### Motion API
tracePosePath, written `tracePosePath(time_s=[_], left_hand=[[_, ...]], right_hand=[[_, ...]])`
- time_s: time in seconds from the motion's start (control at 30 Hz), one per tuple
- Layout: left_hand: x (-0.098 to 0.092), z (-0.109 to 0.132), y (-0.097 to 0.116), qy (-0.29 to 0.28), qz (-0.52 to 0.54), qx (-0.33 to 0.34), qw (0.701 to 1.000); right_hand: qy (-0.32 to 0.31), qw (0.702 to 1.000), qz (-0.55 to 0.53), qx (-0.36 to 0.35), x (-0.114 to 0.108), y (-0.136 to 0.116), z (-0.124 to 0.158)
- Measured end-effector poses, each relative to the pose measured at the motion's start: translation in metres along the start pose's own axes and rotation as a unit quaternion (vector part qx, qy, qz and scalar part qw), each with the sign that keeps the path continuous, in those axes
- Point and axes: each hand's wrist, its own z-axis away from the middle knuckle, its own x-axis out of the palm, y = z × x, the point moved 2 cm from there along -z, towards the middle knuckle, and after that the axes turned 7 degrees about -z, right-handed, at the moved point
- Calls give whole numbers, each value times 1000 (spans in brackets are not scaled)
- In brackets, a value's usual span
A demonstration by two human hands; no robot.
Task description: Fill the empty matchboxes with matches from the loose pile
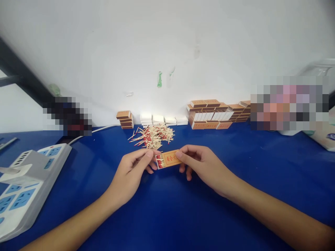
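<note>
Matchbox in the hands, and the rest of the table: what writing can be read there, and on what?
"安全火", in red characters and read with some doubt, on the matchbox held between the left hand and the right hand; the right hand covers the rest.
Stacked boxes by the wall: red print, too small to read.
Power strip: no readable marking.
</note>
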Motion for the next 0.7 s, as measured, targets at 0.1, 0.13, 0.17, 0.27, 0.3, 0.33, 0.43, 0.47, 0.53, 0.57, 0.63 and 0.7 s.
tracePosePath(time_s=[0.1, 0.13, 0.17, 0.27, 0.3, 0.33, 0.43, 0.47, 0.53, 0.57, 0.63, 0.7], left_hand=[[1, -1, -2, -10, -5, -6, 1000], [2, -1, -2, -9, -15, -5, 1000], [3, 0, -1, -9, -23, -2, 1000], [4, 2, 1, -8, -36, 3, 999], [4, 2, 2, -8, -38, 3, 999], [4, 3, 2, -9, -42, 4, 999], [4, 5, 2, -12, -78, 34, 996], [4, 6, 1, -14, -88, 47, 995], [6, 6, -1, -21, -88, 61, 994], [7, 6, -2, -25, -78, 63, 995], [8, 5, -4, -29, -53, 59, 996], [9, 3, -5, -33, -36, 57, 997]], right_hand=[[-4, 1000, -2, -1, 0, 0, 1], [-7, 1000, -4, 0, 0, 0, 1], [-10, 1000, -7, 1, 1, 0, 2], [-14, 1000, -13, 2, 2, 0, 2], [-11, 1000, -15, 3, 3, 1, 2], [-6, 1000, -19, 4, 3, 1, 2], [34, 998, -45, 0, 2, 2, 0], [49, 997, -57, -4, 1, 2, -1], [67, 995, -75, -15, 0, 2, -1], [65, 995, -79, -20, 0, 2, 0], [32, 997, -67, -24, 4, 1, 4], [-23, 999, -35, -20, 12, 1, 10]])
